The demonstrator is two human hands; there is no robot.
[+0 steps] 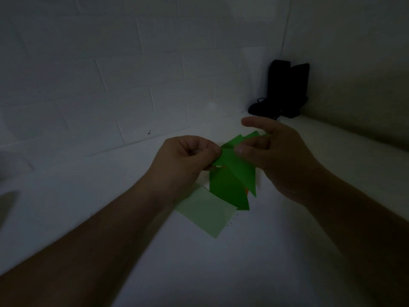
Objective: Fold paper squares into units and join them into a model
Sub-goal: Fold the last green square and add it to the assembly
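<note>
Fingers of the left hand (188,156) and right hand (267,151) pinch the green paper unit (232,173) above the counter (221,273), steadying its fold.

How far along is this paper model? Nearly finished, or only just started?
Early, it seems. The green paper already shows folds. Both hands, left and right, pinch it in the air, working its top. A pale sheet lies flat on the table, seemingly unfolded. No joined model is visible.
</note>
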